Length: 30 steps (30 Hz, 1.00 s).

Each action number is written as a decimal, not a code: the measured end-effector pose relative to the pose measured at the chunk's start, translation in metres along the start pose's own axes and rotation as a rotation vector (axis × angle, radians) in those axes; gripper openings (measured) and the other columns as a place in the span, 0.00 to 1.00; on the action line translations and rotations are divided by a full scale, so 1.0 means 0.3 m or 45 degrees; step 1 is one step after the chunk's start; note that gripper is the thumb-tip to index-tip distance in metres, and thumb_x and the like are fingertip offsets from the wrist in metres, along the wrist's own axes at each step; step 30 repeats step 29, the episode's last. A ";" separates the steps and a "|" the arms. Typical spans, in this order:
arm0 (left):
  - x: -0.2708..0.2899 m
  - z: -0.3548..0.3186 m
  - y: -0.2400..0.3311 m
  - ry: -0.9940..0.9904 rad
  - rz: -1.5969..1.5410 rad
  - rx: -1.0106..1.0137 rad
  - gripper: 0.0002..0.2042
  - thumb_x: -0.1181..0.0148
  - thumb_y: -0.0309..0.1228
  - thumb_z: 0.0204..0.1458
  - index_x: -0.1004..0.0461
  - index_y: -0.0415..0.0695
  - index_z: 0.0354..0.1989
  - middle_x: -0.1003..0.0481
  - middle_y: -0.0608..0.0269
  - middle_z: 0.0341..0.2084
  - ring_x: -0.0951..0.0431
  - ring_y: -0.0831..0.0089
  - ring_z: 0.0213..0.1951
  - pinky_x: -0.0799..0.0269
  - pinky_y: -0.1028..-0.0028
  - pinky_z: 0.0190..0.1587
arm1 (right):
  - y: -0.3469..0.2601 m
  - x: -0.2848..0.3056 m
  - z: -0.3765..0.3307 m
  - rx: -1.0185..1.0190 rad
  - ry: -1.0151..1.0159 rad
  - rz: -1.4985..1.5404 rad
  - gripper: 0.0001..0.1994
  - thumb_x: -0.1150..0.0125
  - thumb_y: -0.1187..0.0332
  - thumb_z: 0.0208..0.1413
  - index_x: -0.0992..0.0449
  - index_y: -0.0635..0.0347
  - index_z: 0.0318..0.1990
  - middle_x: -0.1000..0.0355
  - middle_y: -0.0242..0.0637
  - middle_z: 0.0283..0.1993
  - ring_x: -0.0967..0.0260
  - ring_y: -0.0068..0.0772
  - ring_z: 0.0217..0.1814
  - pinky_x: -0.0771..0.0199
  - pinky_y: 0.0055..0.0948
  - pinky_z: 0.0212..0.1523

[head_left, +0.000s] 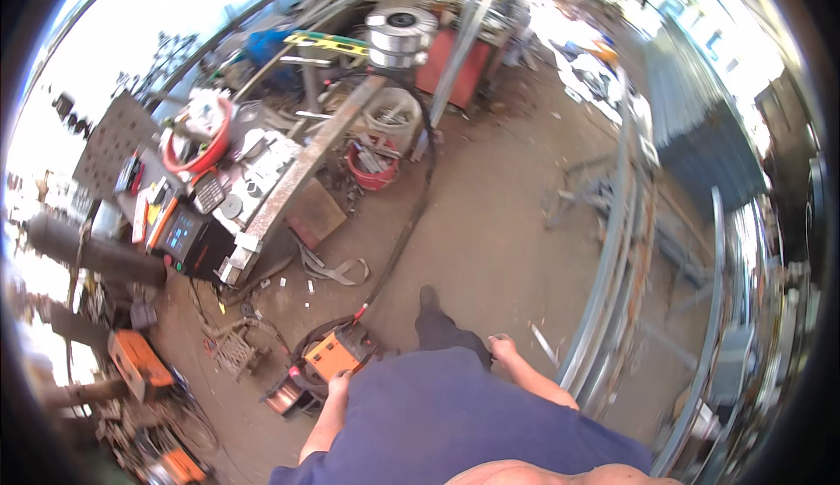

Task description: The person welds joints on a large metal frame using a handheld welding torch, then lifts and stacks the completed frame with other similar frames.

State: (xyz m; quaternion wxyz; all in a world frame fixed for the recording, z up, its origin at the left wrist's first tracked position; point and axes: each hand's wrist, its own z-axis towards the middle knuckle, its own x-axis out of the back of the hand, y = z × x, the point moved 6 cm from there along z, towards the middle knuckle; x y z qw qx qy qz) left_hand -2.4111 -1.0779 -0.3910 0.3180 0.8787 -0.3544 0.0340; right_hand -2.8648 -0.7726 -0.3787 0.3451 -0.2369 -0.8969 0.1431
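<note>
— While the left hand (338,383) sits at the orange wire-feeder box (337,354) on the floor, just by the copper wire spool (282,395), how should I carry on?

— I would get a firm hold before shifting it. I cannot tell how far its fingers are closed, or whether they grip the box at all; they only touch its near edge.

— And the right hand (502,346)?

— It looks loosely curled and holds nothing, near the dark trouser leg (446,332). I judge it should steady the body, away from the curved metal rails (604,284).

— Any snag?

— The black cable (404,231) runs from the box toward the cluttered tabletop (289,179); I would keep it slack.
</note>
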 end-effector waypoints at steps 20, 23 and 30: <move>-0.295 0.287 0.395 0.460 -0.784 0.206 0.23 0.39 0.42 0.57 0.23 0.34 0.52 0.19 0.49 0.45 0.20 0.66 0.49 0.27 0.70 0.53 | -2.434 -0.698 0.126 1.342 -0.698 -0.784 0.24 0.34 0.56 0.53 0.23 0.61 0.53 0.21 0.47 0.46 0.22 0.39 0.46 0.25 0.34 0.49; -0.283 0.231 0.521 0.566 -0.965 0.321 0.24 0.40 0.41 0.58 0.25 0.34 0.55 0.20 0.48 0.46 0.21 0.66 0.49 0.27 0.70 0.53 | -2.702 -0.978 -0.055 1.615 -0.734 -0.967 0.25 0.34 0.54 0.53 0.24 0.60 0.55 0.21 0.49 0.47 0.23 0.44 0.51 0.26 0.36 0.53; -0.348 0.037 0.848 0.792 -1.294 0.527 0.24 0.41 0.41 0.60 0.27 0.34 0.56 0.21 0.51 0.45 0.21 0.65 0.47 0.26 0.69 0.50 | -3.094 -1.613 -0.102 1.929 -0.803 -1.225 0.32 0.31 0.59 0.48 0.29 0.60 0.61 0.26 0.51 0.57 0.28 0.50 0.60 0.30 0.40 0.62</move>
